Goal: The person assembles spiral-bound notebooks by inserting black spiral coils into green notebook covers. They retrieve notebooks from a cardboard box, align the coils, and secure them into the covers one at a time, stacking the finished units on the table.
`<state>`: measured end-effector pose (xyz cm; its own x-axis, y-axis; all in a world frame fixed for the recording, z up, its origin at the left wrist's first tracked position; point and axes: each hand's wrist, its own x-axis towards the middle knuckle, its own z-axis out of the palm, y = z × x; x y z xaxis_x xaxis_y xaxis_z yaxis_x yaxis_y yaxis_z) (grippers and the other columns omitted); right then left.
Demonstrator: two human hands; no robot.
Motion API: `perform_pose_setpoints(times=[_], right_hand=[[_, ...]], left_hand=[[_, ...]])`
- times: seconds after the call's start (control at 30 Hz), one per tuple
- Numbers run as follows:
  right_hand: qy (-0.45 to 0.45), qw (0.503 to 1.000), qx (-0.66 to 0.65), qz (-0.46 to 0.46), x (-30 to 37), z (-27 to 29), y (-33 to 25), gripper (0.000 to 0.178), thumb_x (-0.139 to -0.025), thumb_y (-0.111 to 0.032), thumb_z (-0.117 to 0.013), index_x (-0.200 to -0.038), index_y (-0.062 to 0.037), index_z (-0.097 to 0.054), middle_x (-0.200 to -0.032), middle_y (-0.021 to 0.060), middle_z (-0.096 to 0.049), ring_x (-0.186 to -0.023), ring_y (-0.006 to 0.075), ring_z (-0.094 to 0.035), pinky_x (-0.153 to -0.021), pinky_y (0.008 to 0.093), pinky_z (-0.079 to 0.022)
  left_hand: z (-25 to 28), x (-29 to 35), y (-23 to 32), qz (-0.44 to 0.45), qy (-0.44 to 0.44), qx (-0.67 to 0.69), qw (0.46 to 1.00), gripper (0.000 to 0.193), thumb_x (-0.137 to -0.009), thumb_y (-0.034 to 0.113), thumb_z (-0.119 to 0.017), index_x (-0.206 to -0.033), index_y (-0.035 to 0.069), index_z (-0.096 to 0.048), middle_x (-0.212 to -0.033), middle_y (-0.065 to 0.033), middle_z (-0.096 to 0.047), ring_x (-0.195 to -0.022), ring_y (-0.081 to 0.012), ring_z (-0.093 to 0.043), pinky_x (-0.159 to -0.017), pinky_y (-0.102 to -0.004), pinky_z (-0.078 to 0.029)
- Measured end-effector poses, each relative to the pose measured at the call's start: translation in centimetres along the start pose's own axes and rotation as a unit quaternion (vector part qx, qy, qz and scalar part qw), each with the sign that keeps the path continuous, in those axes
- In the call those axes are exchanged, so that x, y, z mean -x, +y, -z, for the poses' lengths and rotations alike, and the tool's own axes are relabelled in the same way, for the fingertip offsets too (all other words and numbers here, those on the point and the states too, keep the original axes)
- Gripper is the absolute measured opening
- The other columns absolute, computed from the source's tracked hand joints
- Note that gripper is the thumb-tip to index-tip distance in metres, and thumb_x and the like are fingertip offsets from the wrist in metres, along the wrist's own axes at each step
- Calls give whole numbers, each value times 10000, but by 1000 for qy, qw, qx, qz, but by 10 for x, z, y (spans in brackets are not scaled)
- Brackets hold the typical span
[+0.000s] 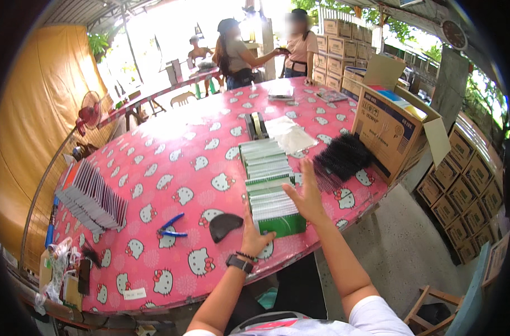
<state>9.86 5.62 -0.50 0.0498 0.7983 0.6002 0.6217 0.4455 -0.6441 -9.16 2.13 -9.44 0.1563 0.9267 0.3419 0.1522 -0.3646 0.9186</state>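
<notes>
A long row of small green-covered notebooks, packed together with their white page edges up, lies before me on the table. My left hand is against the row's near left side, index finger stretched along it and thumb at the green front cover. Along the right side, my right hand has its fingers extended and spread, close to or touching the notebooks. To the left of my left hand lie a dark curved object and blue-handled cutters. Black binding coils are heaped beyond my right hand.
Behind the row are a tape dispenser and white sheets. An open carton stands at the right edge, a notebook stack at the left. Two people stand across the pink-covered table; stacked cartons fill the right.
</notes>
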Motion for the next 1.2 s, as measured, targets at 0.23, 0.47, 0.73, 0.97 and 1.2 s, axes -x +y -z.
perform_pose_setpoints(times=[0.23,0.47,0.73,0.97,1.2], right_hand=[[-393,869,300,-25,-39,-63,-19,940,-860,-731,-263,-1488,-45,-124,-1556,170,-65,-1443,311,-38,-1135,539,-41],[-340,891,298,-42,-32,-63,1,922,-847,-747,-253,-1492,-96,-153,-1554,153,-111,-1444,302,-58,-1116,594,-45],[-300,944,124,52,-14,0,-32,505,-783,-409,-693,-1165,-88,-611,-1273,139,-545,-1240,333,-437,-1049,485,-323],[-172,965,124,155,44,14,-2,284,-652,-121,-765,-912,-89,-655,-954,45,-633,-1011,270,-555,-851,413,-445],[-120,973,69,182,36,11,-1,168,-670,-84,-725,-814,-62,-642,-827,65,-625,-861,282,-587,-766,391,-484]], left_hand=[[-2,-2,4,29,-24,-40,999,1208,-600,92,-812,-1468,0,23,-1448,-206,-290,-1316,-278,-353,-1077,-374,-315],[0,-4,-9,-3,-13,-36,999,1168,-590,109,-806,-1463,-21,-41,-1480,-266,-222,-1371,-346,-271,-1110,-376,-260],[4,2,8,-18,7,-47,999,1156,-592,94,-810,-1459,-21,-52,-1419,-259,-315,-1311,-355,-354,-1086,-382,-298],[-5,-1,1,-31,4,-46,998,1139,-593,81,-810,-1453,-27,-71,-1390,-246,-356,-1281,-339,-390,-1071,-374,-319],[-2,-2,-2,-40,40,-36,998,1065,-624,132,-804,-1438,-48,-141,-1402,-257,-335,-1304,-357,-351,-1089,-390,-286]])
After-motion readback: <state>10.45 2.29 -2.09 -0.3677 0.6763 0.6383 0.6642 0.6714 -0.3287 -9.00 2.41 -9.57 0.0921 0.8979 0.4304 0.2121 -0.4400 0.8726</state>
